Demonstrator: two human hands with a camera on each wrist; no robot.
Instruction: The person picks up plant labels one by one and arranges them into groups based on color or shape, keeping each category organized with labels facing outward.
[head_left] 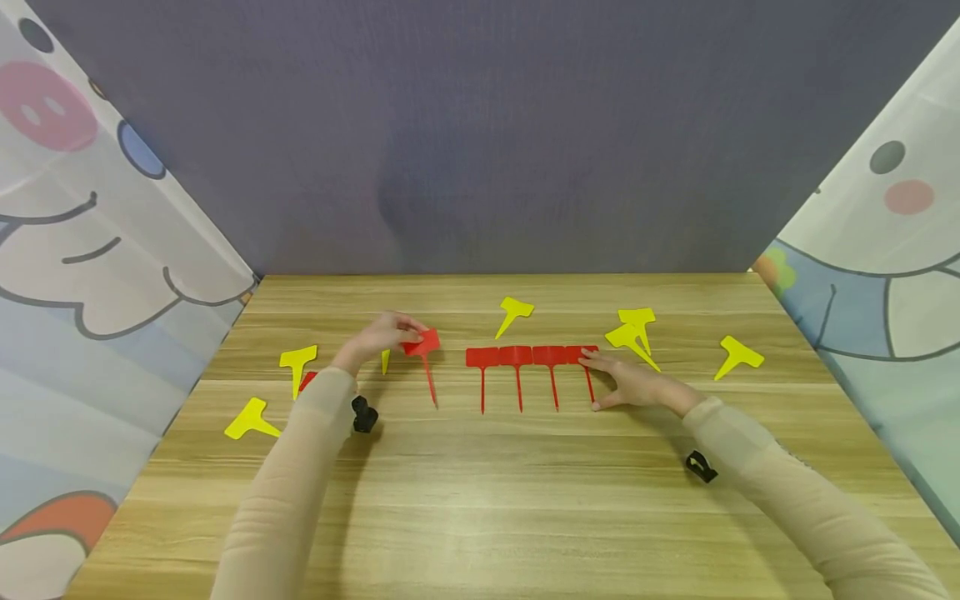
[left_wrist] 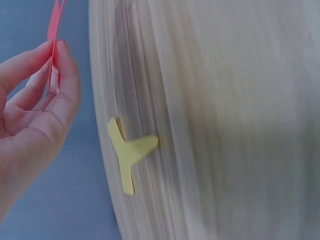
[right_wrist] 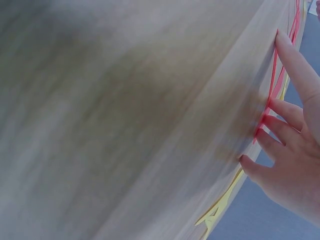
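Between thumb and fingers my left hand [head_left: 380, 336] pinches a red T-shaped plant label [head_left: 422, 342] by its wide head, its pointed stem slanting down. The left wrist view shows the same label [left_wrist: 53, 65] edge-on in the fingertips. To its right, several red plant labels [head_left: 516, 357] lie side by side in a row, stems toward me. My right hand [head_left: 633, 382] rests with spread fingers on the rightmost label [head_left: 588, 379], partly covering its head. In the right wrist view the fingertips touch the red label [right_wrist: 273, 80] and the tabletop.
Yellow T-shaped labels lie about the wooden table [head_left: 480, 500]: one at the back [head_left: 515, 313], an overlapping pair [head_left: 636, 329], one at far right [head_left: 738, 357], others at left [head_left: 252, 419]. A red label [head_left: 307, 380] shows partly behind the left sleeve. A grey panel [head_left: 510, 142] stands behind.
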